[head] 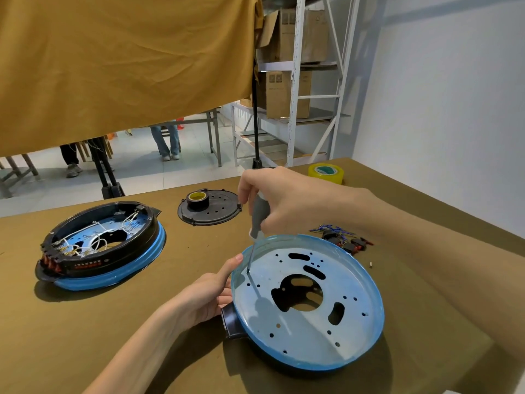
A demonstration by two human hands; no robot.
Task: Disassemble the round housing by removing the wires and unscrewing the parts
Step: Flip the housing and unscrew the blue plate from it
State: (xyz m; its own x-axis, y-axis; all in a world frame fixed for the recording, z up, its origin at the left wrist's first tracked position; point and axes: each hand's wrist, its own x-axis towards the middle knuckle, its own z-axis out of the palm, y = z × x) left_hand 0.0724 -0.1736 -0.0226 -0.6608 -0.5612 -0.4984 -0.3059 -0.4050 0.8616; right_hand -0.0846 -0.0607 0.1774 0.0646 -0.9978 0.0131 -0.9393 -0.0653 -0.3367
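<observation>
We count two round housings. The near one [308,302], at 5 o'clock on the table [85,322], is stripped to a blue perforated plate. The other housing [102,245], at 9 o'clock, holds white wires [93,240]. One black lid [210,207] at 12 carries one tape roll [197,198]; a second, yellow roll [326,172] sits at 1 o'clock.

Left hand [204,297] grips the near housing's rim. Right hand [272,194] is curled round one screwdriver [257,223], tip on the plate. Loose wired parts [341,238] lie at 2. We see a mustard cloth [127,66] and shelving [295,81] behind.
</observation>
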